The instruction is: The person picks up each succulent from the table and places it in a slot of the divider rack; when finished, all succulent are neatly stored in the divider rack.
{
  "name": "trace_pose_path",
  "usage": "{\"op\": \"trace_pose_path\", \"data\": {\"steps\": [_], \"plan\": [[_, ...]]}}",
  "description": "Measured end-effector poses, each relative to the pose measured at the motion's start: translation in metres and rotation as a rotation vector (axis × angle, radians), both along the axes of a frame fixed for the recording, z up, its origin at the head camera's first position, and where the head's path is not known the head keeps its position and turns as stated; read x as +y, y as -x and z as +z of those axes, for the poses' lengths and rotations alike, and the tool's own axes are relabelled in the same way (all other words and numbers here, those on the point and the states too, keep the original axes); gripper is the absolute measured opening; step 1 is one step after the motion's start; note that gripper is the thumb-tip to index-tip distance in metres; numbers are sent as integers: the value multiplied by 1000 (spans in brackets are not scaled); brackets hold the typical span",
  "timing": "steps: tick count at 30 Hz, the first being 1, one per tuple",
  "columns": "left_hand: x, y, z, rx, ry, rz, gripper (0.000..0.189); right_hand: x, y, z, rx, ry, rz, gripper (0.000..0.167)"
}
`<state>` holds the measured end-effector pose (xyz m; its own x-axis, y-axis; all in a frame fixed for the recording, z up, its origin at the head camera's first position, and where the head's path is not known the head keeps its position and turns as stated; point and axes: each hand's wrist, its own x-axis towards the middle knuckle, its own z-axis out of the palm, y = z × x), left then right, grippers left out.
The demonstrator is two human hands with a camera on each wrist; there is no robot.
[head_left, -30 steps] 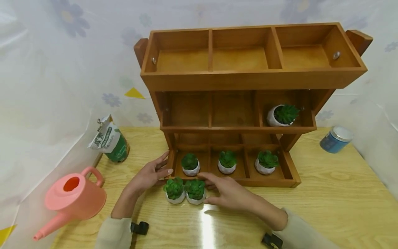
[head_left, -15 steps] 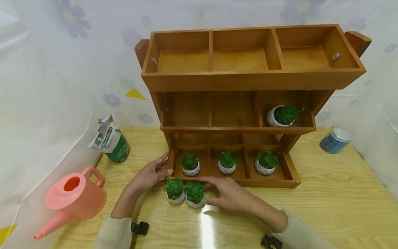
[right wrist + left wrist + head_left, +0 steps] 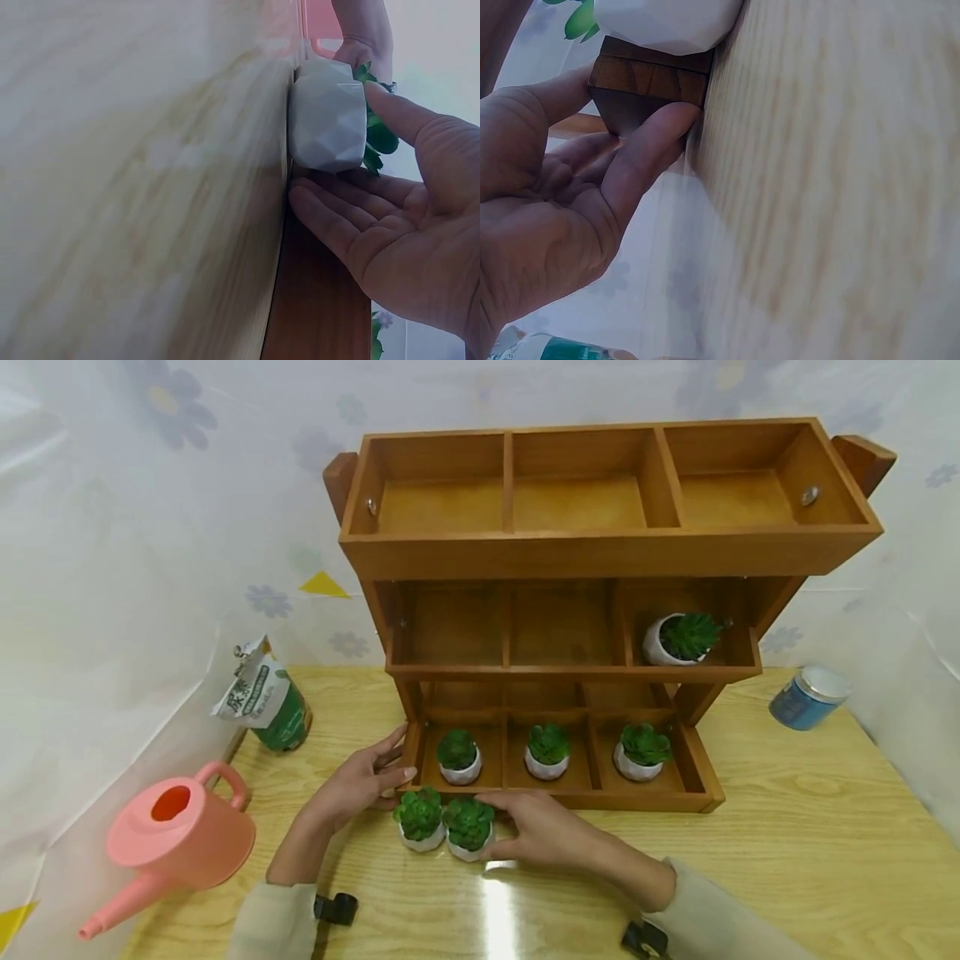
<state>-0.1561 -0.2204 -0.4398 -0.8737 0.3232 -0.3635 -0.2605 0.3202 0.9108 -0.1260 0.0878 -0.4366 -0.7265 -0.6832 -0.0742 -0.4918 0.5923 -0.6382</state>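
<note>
A three-tier wooden shelf (image 3: 611, 557) with divided compartments stands on the table. My left hand (image 3: 358, 787) grips the front left corner of its lowest tier; in the left wrist view, thumb and fingers lie on two sides of that corner (image 3: 649, 79). Two potted succulents stand side by side before the shelf. Around the right potted succulent (image 3: 468, 823) my right hand (image 3: 551, 831) has its thumb and fingers; the right wrist view shows the thumb at the rim of the white faceted pot (image 3: 328, 124). The left potted succulent (image 3: 420, 814) touches or nearly touches it.
The lowest tier's compartments hold potted succulents (image 3: 547, 752), one each. Another succulent (image 3: 678, 639) leans in the middle tier's right compartment. At left are a pink watering can (image 3: 183, 847) and a clipped green-white pouch (image 3: 276, 714). A blue jar (image 3: 806, 700) stands at right.
The right potted succulent has shifted slightly toward me. My right hand has moved a little left and closer around its pot. The left hand has stayed at the shelf corner.
</note>
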Motion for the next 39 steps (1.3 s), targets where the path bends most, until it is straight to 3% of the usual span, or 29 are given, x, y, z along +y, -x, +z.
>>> {"op": "trace_pose_path", "data": {"steps": [25, 39], "plan": [[2, 1, 4, -25, -8, 3, 82, -11, 6, -1, 43, -15, 64, 64], [2, 2, 3, -25, -13, 7, 82, 11, 4, 20, 34, 83, 11, 58]]}}
